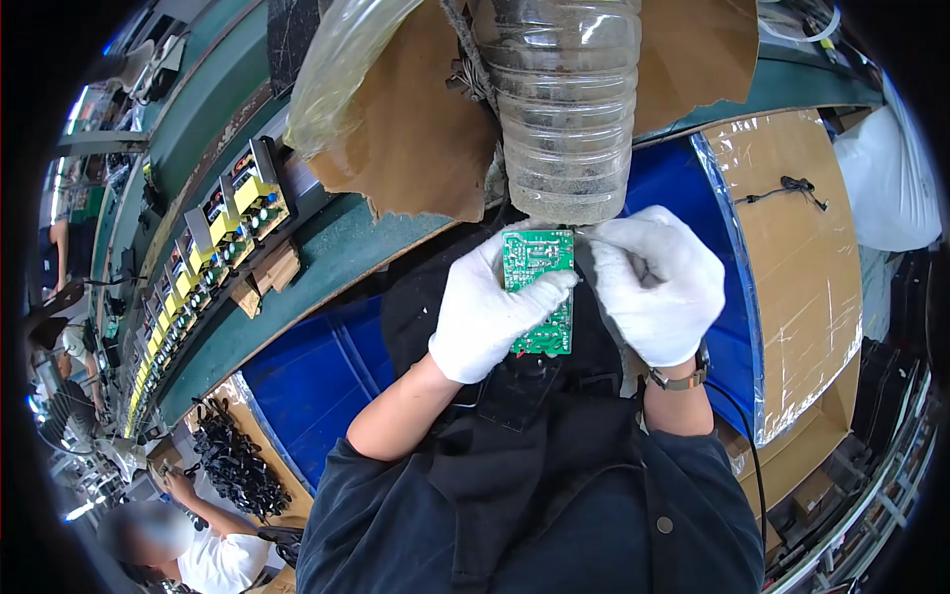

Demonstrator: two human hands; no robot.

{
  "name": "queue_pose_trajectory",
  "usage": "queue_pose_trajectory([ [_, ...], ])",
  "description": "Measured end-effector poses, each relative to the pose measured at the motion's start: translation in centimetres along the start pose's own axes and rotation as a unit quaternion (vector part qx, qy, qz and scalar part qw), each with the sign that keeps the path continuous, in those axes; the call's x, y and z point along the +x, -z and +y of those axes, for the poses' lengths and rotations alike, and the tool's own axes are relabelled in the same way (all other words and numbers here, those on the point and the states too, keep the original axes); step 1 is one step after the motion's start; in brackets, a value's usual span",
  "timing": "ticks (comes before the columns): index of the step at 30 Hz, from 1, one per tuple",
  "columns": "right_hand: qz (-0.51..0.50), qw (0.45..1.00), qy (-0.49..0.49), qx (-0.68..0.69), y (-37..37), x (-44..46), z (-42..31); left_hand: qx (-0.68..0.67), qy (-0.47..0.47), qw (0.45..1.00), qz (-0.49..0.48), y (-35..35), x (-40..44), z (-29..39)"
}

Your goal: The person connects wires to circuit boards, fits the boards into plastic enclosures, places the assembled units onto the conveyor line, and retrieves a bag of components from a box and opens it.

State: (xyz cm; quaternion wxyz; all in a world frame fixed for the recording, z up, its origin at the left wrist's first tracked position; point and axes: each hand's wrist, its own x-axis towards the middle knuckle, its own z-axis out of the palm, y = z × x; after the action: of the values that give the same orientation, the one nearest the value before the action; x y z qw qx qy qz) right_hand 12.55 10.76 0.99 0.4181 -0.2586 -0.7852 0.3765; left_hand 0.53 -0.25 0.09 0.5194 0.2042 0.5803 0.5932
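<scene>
My left hand [495,309], in a white glove, is closed on a green circuit board [539,252]. The thumb lies across the board's solder side, and the board stands nearly upright in front of my chest. My right hand [661,282], gloved as well, is beside the board's upper right corner with its fingers curled in a pinch. Something thin and dark shows at its fingertips, too small to name. Just above the board hangs a clear ribbed plastic bottle [564,109], dusty inside.
On the left, a row of yellow-and-black circuit assemblies [203,247] lines the green bench [317,252]. Blue bins [317,371] and cardboard [792,257] flank me. Black cables [237,455] lie in a heap at lower left, near another person [223,559] in a white shirt.
</scene>
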Motion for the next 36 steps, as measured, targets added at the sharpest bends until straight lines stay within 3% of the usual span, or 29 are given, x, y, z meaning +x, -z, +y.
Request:
queue_pose_trajectory([
  [7,0.082,0.996,-0.030,0.004,1.2,-0.6,0.9,-0.033,0.030,0.998,-0.053,0.9,-1.2,0.8],
  [10,0.099,0.994,-0.039,0.001,1.9,-0.9,1.6,-0.091,-0.067,0.989,-0.092,2.0,-2.5,0.8],
  [14,0.129,0.990,-0.060,0.001,2.8,-1.4,2.5,-0.143,-0.107,0.972,-0.153,3.6,-5.5,3.6],
  [18,0.157,0.982,-0.102,0.007,3.4,-1.7,2.7,-0.032,-0.105,0.917,-0.383,12.6,-7.4,10.3],
  [20,0.164,0.975,-0.148,0.006,3.7,-1.8,2.7,0.026,-0.102,0.867,-0.487,22.3,-10.6,15.5],
  [22,0.161,0.975,-0.153,0.016,4.0,-1.7,2.8,0.060,-0.101,0.840,-0.530,18.5,-9.7,17.3],
  [24,0.158,0.973,-0.168,0.028,4.3,-1.7,3.1,0.117,-0.269,0.909,-0.296,13.5,-8.1,19.5],
  [25,0.157,0.973,-0.163,0.033,4.4,-1.7,3.1,0.142,-0.347,0.912,-0.168,12.5,-7.3,20.3],
  [27,0.150,0.974,-0.168,0.016,4.3,-2.0,3.1,0.132,-0.347,0.909,0.191,19.6,-7.7,22.2],
  [28,0.147,0.974,-0.171,0.008,4.1,-2.0,3.1,0.355,-0.410,0.792,0.280,19.0,-5.4,21.7],
  [29,0.148,0.975,-0.166,0.011,4.0,-2.1,3.0,0.551,-0.440,0.617,0.350,18.3,-2.7,21.4],
  [30,0.150,0.975,-0.167,0.012,3.9,-2.1,2.9,0.551,-0.441,0.614,0.353,19.6,-0.8,21.8],
  [33,0.159,0.973,-0.166,0.011,4.0,-2.2,3.0,0.768,-0.219,0.464,0.383,26.1,4.6,23.8],
  [34,0.161,0.973,-0.166,0.011,4.1,-2.2,3.0,0.616,-0.196,0.652,0.397,30.2,7.1,24.1],
  [35,0.163,0.972,-0.167,0.010,4.1,-2.2,3.1,0.428,-0.160,0.802,0.385,35.1,9.5,24.1],
  [36,0.165,0.972,-0.168,0.009,4.2,-2.2,3.2,0.357,-0.119,0.856,0.354,40.8,11.9,23.7],
])
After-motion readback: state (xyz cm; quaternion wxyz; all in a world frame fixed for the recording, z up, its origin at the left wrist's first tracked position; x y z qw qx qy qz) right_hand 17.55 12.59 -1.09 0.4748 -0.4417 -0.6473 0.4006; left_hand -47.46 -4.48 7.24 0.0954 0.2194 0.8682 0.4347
